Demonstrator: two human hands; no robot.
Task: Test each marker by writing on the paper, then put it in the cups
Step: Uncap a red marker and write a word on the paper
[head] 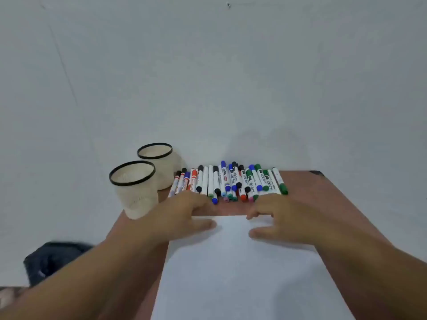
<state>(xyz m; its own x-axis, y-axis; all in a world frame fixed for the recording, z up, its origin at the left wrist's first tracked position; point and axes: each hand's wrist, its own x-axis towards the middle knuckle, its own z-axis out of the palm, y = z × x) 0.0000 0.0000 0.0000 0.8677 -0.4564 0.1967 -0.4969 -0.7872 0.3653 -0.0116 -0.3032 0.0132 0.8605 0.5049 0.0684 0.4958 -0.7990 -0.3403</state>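
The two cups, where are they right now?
In the head view, both cups stand at the table's far left corner, just left of the markers.

A reddish-brown worktop [323,204] stands against a pale wall. On it lie a white sheet of paper [238,273] at the near side, a row of capped markers [228,181] along the far edge, and two cream cups [136,192] with black rims at its left edge.
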